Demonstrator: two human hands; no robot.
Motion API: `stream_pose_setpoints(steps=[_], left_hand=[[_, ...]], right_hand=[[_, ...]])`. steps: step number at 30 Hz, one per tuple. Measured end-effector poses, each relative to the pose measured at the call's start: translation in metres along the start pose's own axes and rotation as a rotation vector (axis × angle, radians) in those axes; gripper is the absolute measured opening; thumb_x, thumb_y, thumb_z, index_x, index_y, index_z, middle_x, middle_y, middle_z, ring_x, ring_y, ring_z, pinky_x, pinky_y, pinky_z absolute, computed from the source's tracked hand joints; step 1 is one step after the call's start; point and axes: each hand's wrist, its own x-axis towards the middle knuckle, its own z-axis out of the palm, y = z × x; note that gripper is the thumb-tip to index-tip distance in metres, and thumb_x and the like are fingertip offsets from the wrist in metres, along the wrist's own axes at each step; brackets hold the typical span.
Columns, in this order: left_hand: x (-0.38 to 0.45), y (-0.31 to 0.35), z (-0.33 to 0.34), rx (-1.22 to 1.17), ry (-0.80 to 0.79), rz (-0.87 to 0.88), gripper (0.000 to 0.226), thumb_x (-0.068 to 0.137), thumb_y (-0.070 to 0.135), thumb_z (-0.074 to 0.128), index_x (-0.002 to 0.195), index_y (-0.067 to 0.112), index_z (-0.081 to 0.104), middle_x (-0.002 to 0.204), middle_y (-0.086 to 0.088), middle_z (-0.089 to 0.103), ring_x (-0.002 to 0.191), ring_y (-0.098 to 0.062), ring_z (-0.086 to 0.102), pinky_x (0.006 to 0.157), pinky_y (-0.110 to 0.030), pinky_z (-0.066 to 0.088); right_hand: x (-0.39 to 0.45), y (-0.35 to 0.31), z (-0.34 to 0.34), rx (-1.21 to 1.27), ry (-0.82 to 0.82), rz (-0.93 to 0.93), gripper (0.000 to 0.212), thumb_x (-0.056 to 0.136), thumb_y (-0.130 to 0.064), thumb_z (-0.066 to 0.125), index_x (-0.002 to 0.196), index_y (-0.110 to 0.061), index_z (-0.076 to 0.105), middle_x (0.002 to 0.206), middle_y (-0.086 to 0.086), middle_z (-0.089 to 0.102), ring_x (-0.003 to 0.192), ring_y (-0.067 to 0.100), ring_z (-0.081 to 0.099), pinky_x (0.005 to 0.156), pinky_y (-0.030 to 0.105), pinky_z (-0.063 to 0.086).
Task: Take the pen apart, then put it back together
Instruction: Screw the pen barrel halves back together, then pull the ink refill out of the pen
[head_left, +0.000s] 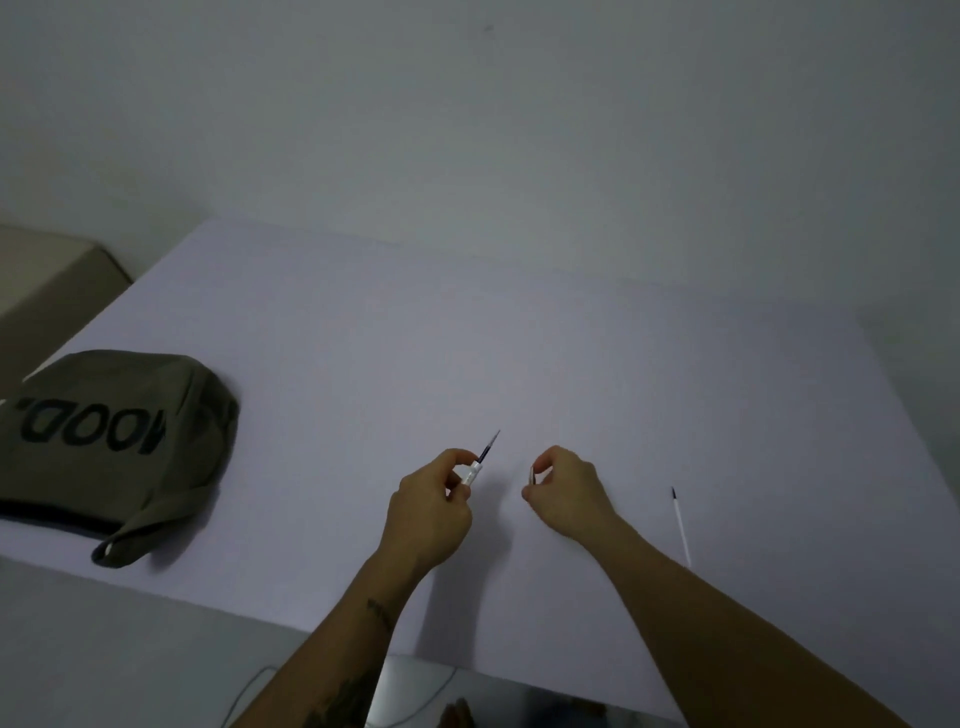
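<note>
My left hand (434, 506) grips the white pen barrel (471, 475) above the pale table. A dark refill tip (491, 448) sticks out of the barrel's end and points up and away. My right hand (563, 491) pinches a small pen part (532, 475) between thumb and finger, a short gap to the right of the barrel. The part is too small to identify. A thin white refill with a dark tip (680, 525) lies on the table to the right of my right forearm.
A khaki fabric bag (119, 436) with dark lettering sits at the table's left edge, its strap loop hanging toward the front. The white table (519, 364) reaches back to a plain wall. A thin cable (249, 686) runs below the front edge.
</note>
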Motion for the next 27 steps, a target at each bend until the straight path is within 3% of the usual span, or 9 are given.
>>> stream_pose_setpoints(steps=[5,9,13,16,20,24,27], left_hand=[[0.004,-0.011,0.011,-0.011,-0.007,-0.042,0.026,0.090,0.018,0.061,0.104,0.041,0.059,0.082,0.012,0.066,0.072,-0.014,0.070,0.068,-0.036,0.061],[0.005,-0.019,0.021,-0.023,-0.013,-0.065,0.027,0.089,0.020,0.063,0.094,0.045,0.056,0.080,0.014,0.066,0.070,-0.014,0.070,0.067,-0.033,0.061],[0.006,-0.022,0.027,-0.041,-0.017,-0.090,0.021,0.089,0.020,0.063,0.095,0.040,0.057,0.081,0.013,0.066,0.072,-0.015,0.071,0.069,-0.032,0.059],[0.007,-0.020,0.028,-0.057,-0.014,-0.099,0.016,0.090,0.019,0.063,0.098,0.033,0.062,0.084,0.009,0.068,0.075,-0.017,0.070,0.072,-0.033,0.059],[0.007,-0.015,0.025,-0.077,0.006,-0.084,0.014,0.088,0.017,0.063,0.094,0.030,0.066,0.078,0.009,0.068,0.068,-0.013,0.066,0.064,-0.032,0.058],[0.006,-0.006,0.024,-0.085,0.007,-0.065,0.015,0.085,0.017,0.065,0.087,0.033,0.068,0.071,0.011,0.068,0.065,-0.009,0.064,0.061,-0.027,0.055],[0.005,0.001,0.027,-0.090,-0.004,-0.036,0.016,0.085,0.018,0.066,0.085,0.034,0.067,0.069,0.011,0.069,0.064,-0.009,0.065,0.058,-0.024,0.054]], right_hand=[[0.015,0.003,0.018,-0.285,0.013,-0.119,0.027,0.081,-0.018,0.062,0.100,-0.017,0.042,0.083,0.002,0.050,0.067,0.022,0.053,0.057,0.029,0.040],[0.023,0.003,0.031,-0.424,0.006,-0.164,0.028,0.081,-0.018,0.060,0.098,-0.015,0.038,0.091,0.008,0.059,0.076,0.029,0.057,0.060,0.032,0.038],[0.027,0.002,0.038,-0.450,0.002,-0.158,0.030,0.082,-0.020,0.063,0.092,-0.017,0.035,0.093,0.008,0.062,0.070,0.023,0.049,0.057,0.031,0.036],[0.030,0.003,0.035,-0.418,0.010,-0.155,0.024,0.085,-0.026,0.063,0.095,-0.016,0.044,0.093,0.006,0.060,0.073,0.022,0.050,0.059,0.031,0.038],[0.026,0.001,0.020,-0.003,0.029,-0.067,0.019,0.085,-0.022,0.064,0.104,-0.017,0.065,0.092,0.003,0.067,0.078,0.020,0.065,0.067,0.029,0.052],[0.009,-0.010,-0.001,0.510,-0.106,0.069,0.015,0.083,-0.012,0.064,0.092,-0.018,0.075,0.076,0.002,0.071,0.049,0.003,0.058,0.040,0.014,0.041],[-0.003,-0.016,-0.011,0.657,-0.158,0.142,0.015,0.085,-0.010,0.062,0.092,-0.012,0.075,0.074,0.003,0.070,0.047,0.005,0.055,0.038,0.014,0.038]])
